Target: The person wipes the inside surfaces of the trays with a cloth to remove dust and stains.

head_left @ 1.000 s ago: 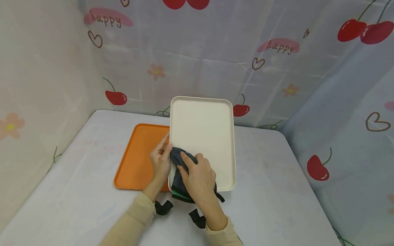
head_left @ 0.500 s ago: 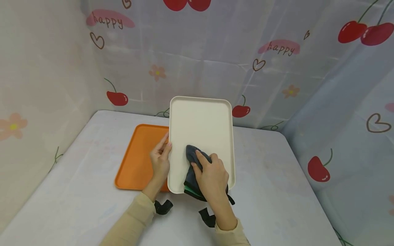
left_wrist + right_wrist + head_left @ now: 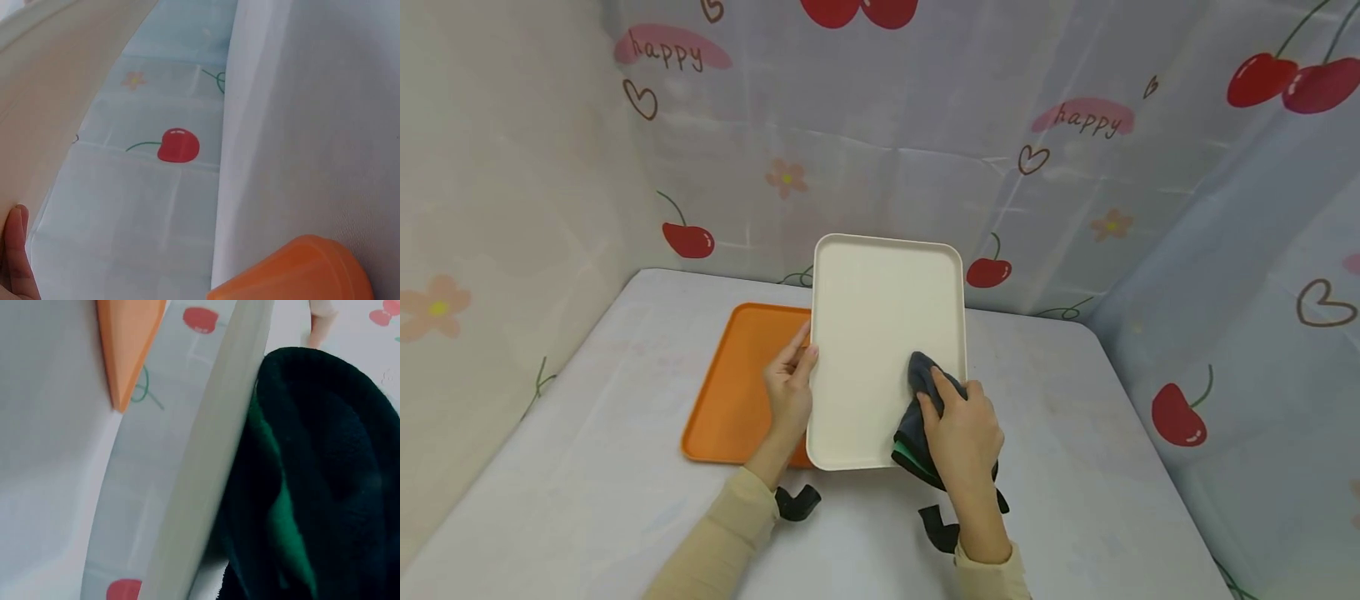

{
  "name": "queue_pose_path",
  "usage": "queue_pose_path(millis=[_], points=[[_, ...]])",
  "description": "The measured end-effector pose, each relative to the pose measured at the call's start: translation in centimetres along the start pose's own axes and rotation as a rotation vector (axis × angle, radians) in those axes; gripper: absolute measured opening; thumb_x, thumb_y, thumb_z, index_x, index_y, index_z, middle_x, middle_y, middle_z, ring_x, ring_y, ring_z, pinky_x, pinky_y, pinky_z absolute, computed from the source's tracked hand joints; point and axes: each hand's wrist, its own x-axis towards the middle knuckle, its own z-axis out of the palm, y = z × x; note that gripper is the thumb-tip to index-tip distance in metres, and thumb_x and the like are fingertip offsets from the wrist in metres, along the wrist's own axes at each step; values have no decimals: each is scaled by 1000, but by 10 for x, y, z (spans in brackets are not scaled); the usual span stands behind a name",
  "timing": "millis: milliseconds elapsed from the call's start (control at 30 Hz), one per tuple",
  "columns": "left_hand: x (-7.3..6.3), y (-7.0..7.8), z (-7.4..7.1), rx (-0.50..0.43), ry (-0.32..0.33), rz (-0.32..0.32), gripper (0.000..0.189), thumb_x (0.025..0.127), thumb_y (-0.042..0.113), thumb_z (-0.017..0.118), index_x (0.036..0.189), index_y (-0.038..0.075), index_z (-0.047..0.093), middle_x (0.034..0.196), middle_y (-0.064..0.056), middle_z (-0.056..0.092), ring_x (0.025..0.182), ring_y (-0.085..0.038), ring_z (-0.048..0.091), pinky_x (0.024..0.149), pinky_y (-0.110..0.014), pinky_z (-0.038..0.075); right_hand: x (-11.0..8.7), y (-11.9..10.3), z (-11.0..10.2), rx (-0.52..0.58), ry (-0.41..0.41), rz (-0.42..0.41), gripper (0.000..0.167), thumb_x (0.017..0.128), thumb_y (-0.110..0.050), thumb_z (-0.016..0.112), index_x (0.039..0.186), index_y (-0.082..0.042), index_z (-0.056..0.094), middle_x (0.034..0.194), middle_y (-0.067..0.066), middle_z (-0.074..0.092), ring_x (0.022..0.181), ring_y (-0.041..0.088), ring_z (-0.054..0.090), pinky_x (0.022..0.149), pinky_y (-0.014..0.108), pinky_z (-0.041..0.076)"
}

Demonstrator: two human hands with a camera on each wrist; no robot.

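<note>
Head view: right hand (image 3: 964, 433) was clamped on the dark cloth (image 3: 915, 429), which was bunched under the fingers and laid against the face of the cream tray (image 3: 880, 333), lower right area near the rim. Left hand (image 3: 790, 392) was closed on the tray's left rim, thumb in front, fingers reaching behind. Cream tray was held tilted up, face to the camera, overlapping the orange tray (image 3: 730, 400) from that angle; the orange one was laid flat on the desk (image 3: 1075, 467). Desk contact at the cream tray's bottom edge: couldn't be told.

Handling, judged only: tray was rated light, stiff, smooth, not very fragile, likely to pivot if pushed far from the held side. Best taken by the raised rim, about mid-side. Cloth was rated soft, floppy, best gathered in a bunch.

Versus earlier frames: cloth and right hand were shifted rightward, from the tray's left edge through its middle. Cream tray and left-hand grip were left practically unchanged; orange tray too.
</note>
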Motion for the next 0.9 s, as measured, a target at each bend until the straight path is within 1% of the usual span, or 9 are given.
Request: queue_pose_path(millis=[133,233,367,533,667,900], points=[[2,1,-1,-9,4,-1,36,95,2,59,131,-3,60,67,7,57,63,-3,52,58,-13,49,1,8,-2,-9,-16,74,39,87,-33,74,124,-23,70,96,19,63,72,33,61,48,49,50],[3,2,-2,-18,8,-4,36,95,2,59,131,-2,60,68,7,59,63,-3,53,58,-12,49,1,14,-2,-13,-2,99,39,87,-32,73,125,-23,69,96,19,62,72,33,60,48,49,50],[4,3,-3,-29,2,-23,36,96,4,59,131,1,61,70,6,61,65,-4,57,61,-14,53,1,18,-1,-18,13,94,38,88,-32,73,125,-23,69,95,18,62,71,32,60,48,47,49],[3,4,-3,-31,-2,-31,36,96,5,59,132,3,61,72,5,62,66,-5,59,63,-16,55,1,17,-1,-11,2,97,39,88,-32,72,126,-23,69,95,19,62,72,32,60,49,46,48],[3,5,-3,-52,-4,-34,37,96,4,59,132,2,60,72,5,62,67,-5,61,65,-17,56,1,16,-2,8,0,105,39,88,-32,72,126,-22,68,95,19,62,72,33,60,50,48,49],[5,5,-3,-73,-3,-33,37,95,2,59,132,-1,59,71,5,62,66,-5,60,64,-16,55,0,15,0,15,15,96,39,88,-33,72,126,-22,69,93,18,62,69,32,59,48,46,47]])
